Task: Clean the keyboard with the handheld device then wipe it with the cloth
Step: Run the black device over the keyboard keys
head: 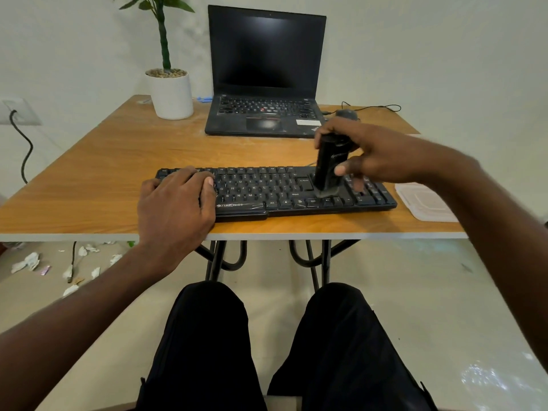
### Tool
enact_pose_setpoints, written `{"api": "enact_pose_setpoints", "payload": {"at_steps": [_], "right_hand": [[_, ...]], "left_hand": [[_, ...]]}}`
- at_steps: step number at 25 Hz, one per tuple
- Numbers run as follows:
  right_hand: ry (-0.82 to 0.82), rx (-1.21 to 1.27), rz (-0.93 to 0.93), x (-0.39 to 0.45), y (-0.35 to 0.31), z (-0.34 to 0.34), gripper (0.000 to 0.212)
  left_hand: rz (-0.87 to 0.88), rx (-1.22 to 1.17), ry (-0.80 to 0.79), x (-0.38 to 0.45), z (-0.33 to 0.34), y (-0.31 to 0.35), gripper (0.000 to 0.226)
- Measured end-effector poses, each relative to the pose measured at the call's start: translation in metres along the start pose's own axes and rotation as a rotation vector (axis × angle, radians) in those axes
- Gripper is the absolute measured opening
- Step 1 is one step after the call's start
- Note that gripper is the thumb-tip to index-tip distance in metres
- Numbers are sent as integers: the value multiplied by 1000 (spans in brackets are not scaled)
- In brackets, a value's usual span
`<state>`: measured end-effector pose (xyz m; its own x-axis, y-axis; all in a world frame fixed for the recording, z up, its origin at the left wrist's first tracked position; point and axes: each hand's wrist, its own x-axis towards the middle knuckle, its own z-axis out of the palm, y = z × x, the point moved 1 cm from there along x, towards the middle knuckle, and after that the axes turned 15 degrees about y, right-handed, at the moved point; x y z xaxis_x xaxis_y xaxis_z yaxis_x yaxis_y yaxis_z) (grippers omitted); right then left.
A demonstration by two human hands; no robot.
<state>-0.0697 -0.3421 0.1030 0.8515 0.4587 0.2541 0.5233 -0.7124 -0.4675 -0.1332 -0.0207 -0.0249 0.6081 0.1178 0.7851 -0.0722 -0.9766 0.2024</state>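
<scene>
A black keyboard (267,191) lies along the front edge of the wooden table (103,173). My right hand (364,149) grips a black handheld device (327,164) held upright, its lower end pressed on the keys right of the main block, near the arrow keys. My left hand (175,203) rests flat on the keyboard's left end, fingers curled over the keys and covering them. A folded whitish cloth (424,203) lies on the table just right of the keyboard, partly behind my right forearm.
An open black laptop (264,84) stands at the back centre, a white plant pot (172,93) at the back left, a wired mouse (347,114) at the back right. Crumpled paper scraps (29,261) litter the floor at left. My knees sit under the table.
</scene>
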Motion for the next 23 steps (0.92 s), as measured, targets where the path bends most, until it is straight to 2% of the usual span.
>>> {"api": "enact_pose_setpoints", "payload": {"at_steps": [4, 7, 9, 11, 13, 15, 16, 18, 21, 23], "right_hand": [[-101, -171, 79, -4, -1, -11, 58], [132, -152, 43, -16, -1, 2, 58], [192, -145, 2, -29, -5, 19, 60], [222, -306, 54, -40, -4, 23, 64], [369, -450, 97, -48, -4, 24, 66], [467, -318, 37, -54, -9, 34, 65], [456, -254, 15, -56, -10, 41, 64], [455, -287, 35, -57, -5, 47, 65], [604, -260, 52, -57, -3, 46, 63], [559, -173, 19, -57, -7, 49, 64]], "left_hand": [[-8, 5, -3, 0, 1, 2, 36], [-10, 6, 2, -1, 0, 2, 34], [-10, 8, 7, -1, 0, 2, 34], [-14, 12, 6, -1, 0, 3, 34], [-15, 18, 4, -2, 0, 2, 34], [-12, 17, 0, -1, -1, 3, 35], [-11, 16, -2, -1, -1, 3, 35], [-13, 13, -3, -1, -1, 4, 36], [-11, 12, 2, -2, -2, 4, 37], [-11, 13, 1, -1, -1, 3, 38]]}}
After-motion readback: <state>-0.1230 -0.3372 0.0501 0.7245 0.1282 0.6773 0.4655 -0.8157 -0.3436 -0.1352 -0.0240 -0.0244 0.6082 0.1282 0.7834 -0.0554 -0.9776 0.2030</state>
